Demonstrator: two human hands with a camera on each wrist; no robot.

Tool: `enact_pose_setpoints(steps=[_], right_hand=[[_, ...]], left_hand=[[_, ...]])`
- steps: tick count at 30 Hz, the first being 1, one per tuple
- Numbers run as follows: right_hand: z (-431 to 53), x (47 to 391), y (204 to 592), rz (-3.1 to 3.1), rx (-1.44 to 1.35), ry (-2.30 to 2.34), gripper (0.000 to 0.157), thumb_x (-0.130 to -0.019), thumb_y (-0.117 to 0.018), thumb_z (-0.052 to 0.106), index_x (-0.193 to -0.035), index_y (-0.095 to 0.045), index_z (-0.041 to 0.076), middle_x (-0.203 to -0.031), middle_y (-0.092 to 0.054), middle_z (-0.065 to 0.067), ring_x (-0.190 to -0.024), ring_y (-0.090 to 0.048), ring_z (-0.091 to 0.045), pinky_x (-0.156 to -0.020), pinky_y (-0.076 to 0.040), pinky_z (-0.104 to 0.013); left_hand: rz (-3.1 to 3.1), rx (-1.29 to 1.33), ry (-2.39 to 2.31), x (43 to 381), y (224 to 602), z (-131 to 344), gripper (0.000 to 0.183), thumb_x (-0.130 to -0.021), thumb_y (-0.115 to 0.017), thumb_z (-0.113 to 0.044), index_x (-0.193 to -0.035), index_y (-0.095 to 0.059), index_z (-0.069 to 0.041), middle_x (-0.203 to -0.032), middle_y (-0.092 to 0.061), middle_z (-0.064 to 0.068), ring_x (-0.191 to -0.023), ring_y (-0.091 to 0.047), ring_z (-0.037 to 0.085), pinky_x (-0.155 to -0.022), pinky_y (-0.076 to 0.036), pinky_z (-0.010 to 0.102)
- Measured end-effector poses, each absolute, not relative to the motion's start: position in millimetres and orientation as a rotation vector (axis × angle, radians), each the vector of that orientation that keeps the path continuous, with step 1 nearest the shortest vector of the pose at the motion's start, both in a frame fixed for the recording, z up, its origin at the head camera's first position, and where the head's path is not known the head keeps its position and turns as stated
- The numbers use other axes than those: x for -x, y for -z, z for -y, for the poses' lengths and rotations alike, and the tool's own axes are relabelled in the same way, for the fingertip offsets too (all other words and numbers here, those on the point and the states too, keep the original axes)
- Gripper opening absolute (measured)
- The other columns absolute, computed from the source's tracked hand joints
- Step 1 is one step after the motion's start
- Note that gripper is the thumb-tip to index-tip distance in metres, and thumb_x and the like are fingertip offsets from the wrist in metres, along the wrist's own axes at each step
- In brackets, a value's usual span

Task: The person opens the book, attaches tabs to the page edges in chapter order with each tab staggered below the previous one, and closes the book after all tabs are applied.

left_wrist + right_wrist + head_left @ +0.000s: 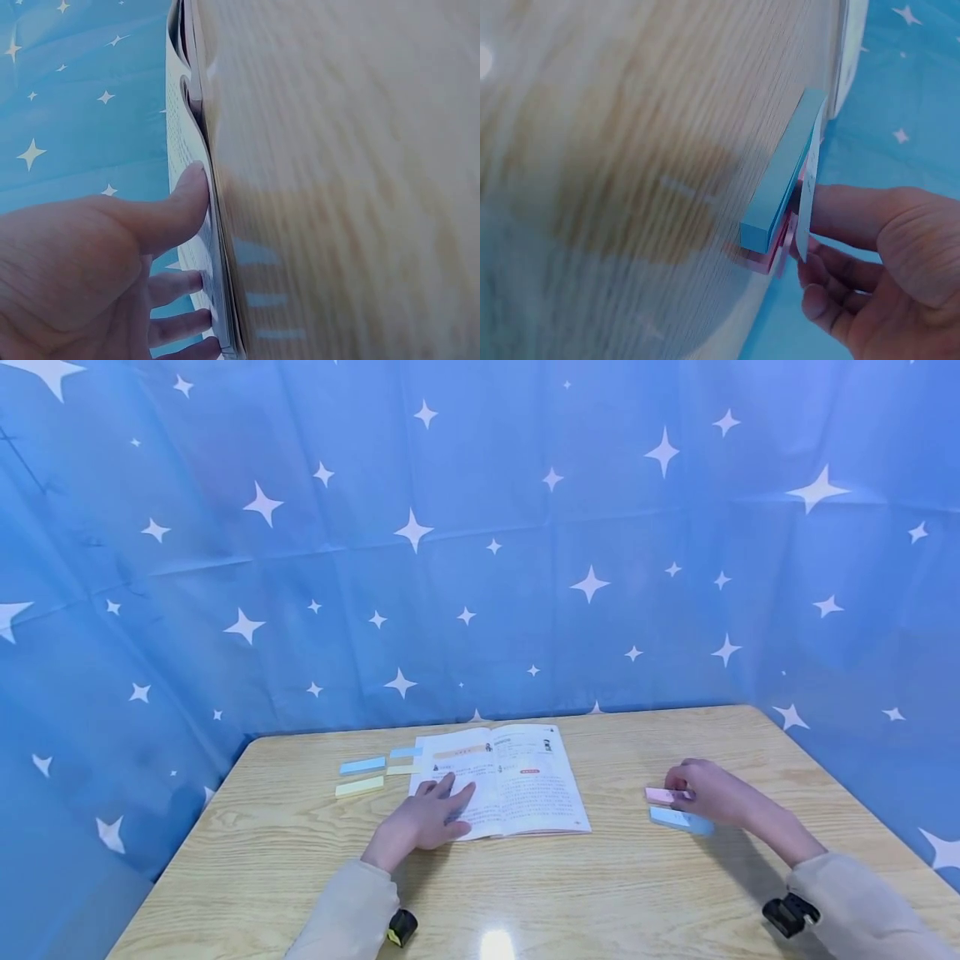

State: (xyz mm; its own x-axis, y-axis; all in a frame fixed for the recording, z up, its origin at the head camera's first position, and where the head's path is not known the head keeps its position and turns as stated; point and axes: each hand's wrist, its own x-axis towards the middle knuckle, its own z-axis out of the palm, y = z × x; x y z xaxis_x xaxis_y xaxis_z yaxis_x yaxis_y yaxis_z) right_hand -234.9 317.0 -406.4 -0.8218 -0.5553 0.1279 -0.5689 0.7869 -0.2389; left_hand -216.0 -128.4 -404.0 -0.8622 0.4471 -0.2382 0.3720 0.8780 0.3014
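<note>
My left hand (pixel 427 818) rests on the left page of an open book (pixel 536 793), its fingers spread. In the left wrist view the thumb (pixel 191 199) lies along the book's near edge. Over at the right, my right hand (pixel 705 789) is bent over a pink sticky-note pad (pixel 658 795) and pinches at its right end. A blue sticky-note pad (pixel 670 816) lies just nearer, its top sheet (pixel 810 187) lifted toward the thumb in the right wrist view. The pinched edge itself is hidden behind that sheet.
Left of the book lie a blue pad (pixel 362 766) and a yellow pad (pixel 360 786). Beside them are a light blue strip (pixel 406 752) and a pale yellow strip (pixel 402 769) at the book's edge. A star-patterned blue curtain (pixel 480 577) hangs behind the wooden table (pixel 570 893).
</note>
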Motion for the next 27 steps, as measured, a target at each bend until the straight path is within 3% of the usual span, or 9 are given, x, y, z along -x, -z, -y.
enact_pose_setpoints(steps=[11, 18, 27], right_hand=[[-314.3, 236.4, 395.8, 2.957, -0.791, -0.458, 0.01, -0.085, -0.079, 0.008, -0.091, -0.07, 0.005, -0.081, -0.064, 0.005, -0.067, -0.051, -0.005, -0.058, -0.046, -0.027], [-295.6, 240.0, 382.2, 2.788, -0.828, -0.46, 0.012, -0.083, -0.079, 0.004, -0.088, -0.071, 0.011, -0.079, -0.063, 0.011, -0.067, -0.05, -0.006, -0.06, -0.045, -0.027], [-257.6, 230.0, 362.0, 2.703, -0.901, -0.483, 0.012, -0.086, -0.079, 0.007, -0.095, -0.073, 0.013, -0.084, -0.062, 0.01, -0.07, -0.047, -0.01, -0.059, -0.04, -0.026]], left_hand=[[-2.817, -0.607, -0.401, 216.4, 406.6, 128.8, 0.058, -0.103, -0.058, -0.034, -0.156, -0.042, -0.017, -0.161, -0.029, 0.021, -0.145, -0.028, 0.047, -0.112, -0.034, 0.058], [-2.904, -0.65, -0.442, 215.0, 409.0, 126.1, 0.05, -0.104, -0.058, -0.029, -0.15, -0.05, -0.011, -0.154, -0.039, 0.025, -0.141, -0.035, 0.046, -0.11, -0.037, 0.058], [-3.079, -0.792, -0.46, 212.7, 406.0, 113.0, 0.041, -0.102, -0.061, -0.024, -0.137, -0.06, -0.002, -0.135, -0.056, 0.024, -0.125, -0.054, 0.039, -0.099, -0.049, 0.052]])
